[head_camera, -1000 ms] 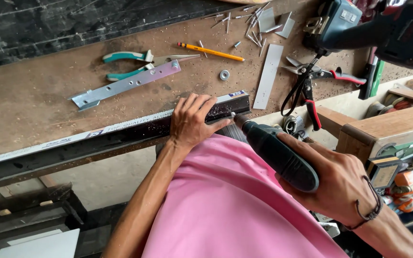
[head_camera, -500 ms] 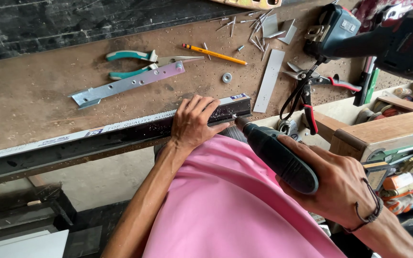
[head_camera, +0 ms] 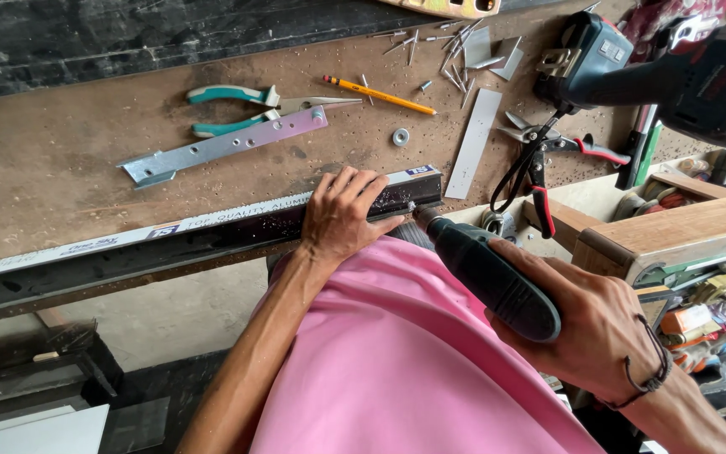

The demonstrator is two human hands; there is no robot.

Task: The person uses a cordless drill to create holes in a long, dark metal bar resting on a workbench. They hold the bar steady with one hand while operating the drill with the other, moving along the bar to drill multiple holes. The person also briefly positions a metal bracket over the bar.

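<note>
Left hand: my left hand [head_camera: 342, 214] lies palm down over the long black aluminium bar with a white printed strip along its top [head_camera: 212, 231], fingers spread and curled over its upper edge, pressing it against the bench edge.
Right hand: my right hand [head_camera: 590, 324] is wrapped tight around the dark grey power drill [head_camera: 485, 273], whose nose points up and left at the bar.
Drill tip: it meets the bar's front face near the bar's right end, just beside my left fingertips; fine metal shavings speckle the spot.
Bar: it runs along the near edge of the worn brown wooden workbench [head_camera: 60, 160], from the left border to just under the flat strip.
Behind my left hand: a silver-grey perforated metal bracket [head_camera: 224, 147] lies slantwise, with teal-handled pliers [head_camera: 237, 105] touching its far end.
Further back: a yellow pencil [head_camera: 380, 95], a small round metal washer [head_camera: 400, 136] and a scatter of loose rivets and nails [head_camera: 439, 50].
Right of the bar end: a flat pale grey metal strip [head_camera: 474, 143] lies close to it, then red-and-black-handled snips [head_camera: 535, 164].
Top right: a second dark cordless drill with a teal battery [head_camera: 632, 71] rests on the bench, well apart from my hands.
In the way: my pink shirt [head_camera: 405, 361] hides the bench's underside near me.
</note>
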